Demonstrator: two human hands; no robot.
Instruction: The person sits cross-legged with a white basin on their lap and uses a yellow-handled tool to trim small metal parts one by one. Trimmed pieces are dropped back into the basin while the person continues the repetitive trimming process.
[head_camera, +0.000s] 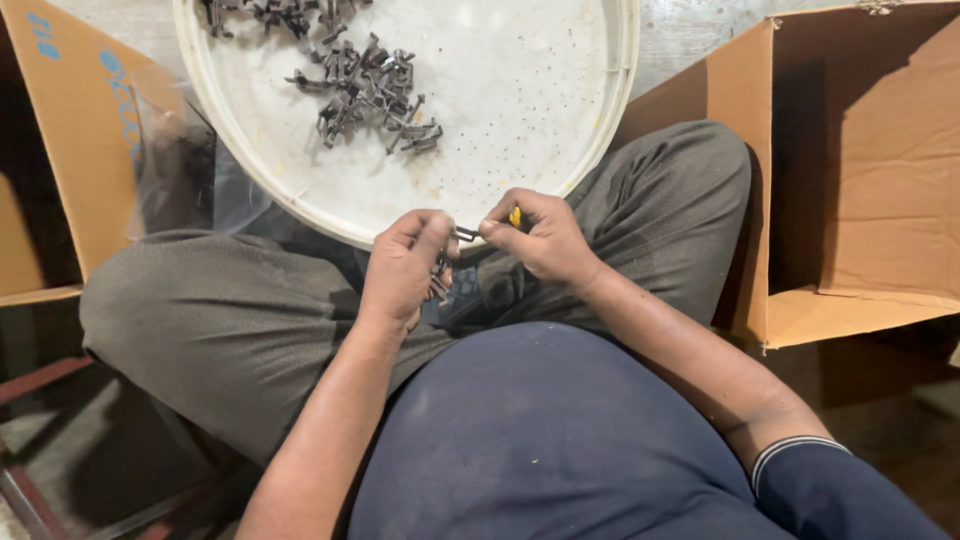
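My left hand (402, 268) is closed around a small bunch of dark metal clips (440, 282), holding them over my lap. My right hand (540, 235) pinches one dark clip (466, 234) between thumb and forefinger, with a small yellow piece (515, 216) showing by the fingers. The two hands meet just below the near rim of a large round white tray (600, 130). A loose pile of the same dark clips (365, 85) lies on the tray's far left part. I sit cross-legged in grey trousers.
An open brown cardboard box (860, 170) stands at the right beside my knee. Another cardboard box (70, 130) with a clear plastic bag (175, 165) is at the left. A dark metal frame (40, 440) lies at bottom left.
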